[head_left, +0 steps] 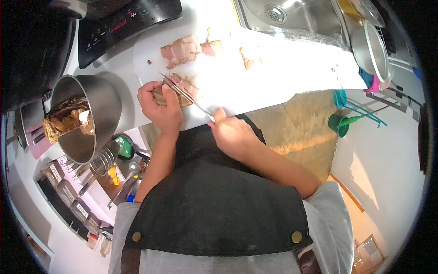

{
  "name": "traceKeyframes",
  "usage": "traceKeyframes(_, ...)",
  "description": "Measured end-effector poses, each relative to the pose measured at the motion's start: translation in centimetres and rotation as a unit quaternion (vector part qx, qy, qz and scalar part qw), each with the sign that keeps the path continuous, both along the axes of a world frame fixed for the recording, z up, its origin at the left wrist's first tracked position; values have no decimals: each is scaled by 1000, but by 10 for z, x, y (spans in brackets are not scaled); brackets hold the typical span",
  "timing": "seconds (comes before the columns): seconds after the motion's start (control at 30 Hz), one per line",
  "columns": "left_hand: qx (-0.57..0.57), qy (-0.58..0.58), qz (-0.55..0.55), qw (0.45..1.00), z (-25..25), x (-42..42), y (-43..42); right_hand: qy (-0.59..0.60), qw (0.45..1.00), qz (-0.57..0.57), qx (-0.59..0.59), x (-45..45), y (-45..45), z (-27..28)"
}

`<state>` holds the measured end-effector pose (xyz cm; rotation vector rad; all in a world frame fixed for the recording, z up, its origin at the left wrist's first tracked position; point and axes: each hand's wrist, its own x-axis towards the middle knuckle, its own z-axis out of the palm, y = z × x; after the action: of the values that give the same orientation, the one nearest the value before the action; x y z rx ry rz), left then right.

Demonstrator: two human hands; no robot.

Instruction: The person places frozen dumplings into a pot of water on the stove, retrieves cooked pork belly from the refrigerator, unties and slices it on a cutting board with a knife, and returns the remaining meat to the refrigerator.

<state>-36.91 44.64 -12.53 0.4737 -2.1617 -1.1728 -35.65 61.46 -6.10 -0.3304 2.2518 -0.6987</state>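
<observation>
My right hand (pixel 232 135) is wrapped round the handle of a knife (pixel 194 101), whose blade points up and to the left. Under the blade lies a piece of meat (pixel 185 86), pinkish with a brown edge. My left hand (pixel 162 104) presses on this piece with its fingers curled round the near left side, close to the blade. Farther back on the white surface (pixel 273 86) lie cut meat slices (pixel 180 51). A smaller brownish scrap (pixel 247 58) lies to their right. Strong glare washes out part of the surface.
A metal pot (pixel 107 100) with large browned pieces inside stands at the left. Behind it is a black induction cooktop (pixel 132 27). A steel sink (pixel 292 16) sits at the back, with a metal bowl (pixel 365 50) to its right. Labelled containers (pixel 68 192) line a lower shelf.
</observation>
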Motion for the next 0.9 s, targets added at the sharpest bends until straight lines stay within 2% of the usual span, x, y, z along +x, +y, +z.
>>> traceKeyframes(0.13,-15,0,6,1000,3,0,1,4,1000,-2,3,-1,-4,1)
traceKeyframes(0.2,-13,-13,7,1000,3,0,1,-17,999,-3,40,5,3,2)
traceKeyframes(0.33,-18,3,-3,1000,-1,0,0,9,1000,6,22,-5,-9,-5)
traceKeyframes(0.5,29,5,-1,1000,-2,0,0,-49,994,-13,92,1,-5,1)
traceKeyframes(0.63,4,17,-4,1000,0,-1,2,-13,995,-65,77,0,-14,-14)
traceKeyframes(0.73,28,43,0,999,-4,-2,1,-50,994,-39,85,7,5,7)
traceKeyframes(0.83,30,41,-11,999,2,-2,-3,-17,997,-10,74,10,26,15)
traceKeyframes(0.9,-19,-6,-35,999,16,-2,-8,16,999,-3,36,14,51,-2)
